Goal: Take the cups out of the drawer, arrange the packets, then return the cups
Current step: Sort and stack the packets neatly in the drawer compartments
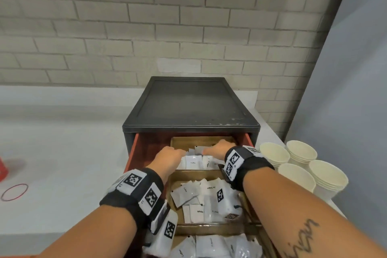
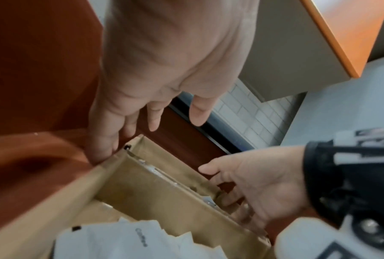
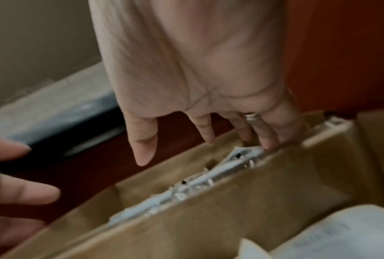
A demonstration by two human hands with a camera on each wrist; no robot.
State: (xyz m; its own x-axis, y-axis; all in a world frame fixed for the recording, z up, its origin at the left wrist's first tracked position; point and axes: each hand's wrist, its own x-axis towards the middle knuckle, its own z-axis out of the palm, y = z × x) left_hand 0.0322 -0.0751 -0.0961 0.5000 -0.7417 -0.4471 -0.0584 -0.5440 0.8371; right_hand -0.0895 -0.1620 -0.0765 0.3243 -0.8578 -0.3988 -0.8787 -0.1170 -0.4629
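Observation:
A red drawer (image 1: 134,153) stands pulled out of a black cabinet (image 1: 188,102). Inside it are brown cardboard compartments (image 1: 201,172) holding white packets. Both hands reach into the rear compartment, where packets (image 1: 196,160) stand on edge. My left hand (image 1: 169,157) has straight fingers (image 2: 102,150) touching the compartment's left corner. The straight fingers (image 3: 268,140) of my right hand (image 1: 217,148) rest on the top edges of the upright packets (image 3: 186,189) at the right end. Loose packets (image 1: 205,201) lie in the middle compartment. Stacks of cream paper cups (image 1: 301,165) stand on the counter, right of the drawer.
More packets (image 1: 211,245) fill the nearest compartment. The white counter (image 1: 62,153) carries a red rubber band (image 1: 14,192) and a red object (image 1: 3,170) at its left edge. A brick wall (image 1: 146,27) runs behind, and a grey wall (image 1: 356,69) closes the right side.

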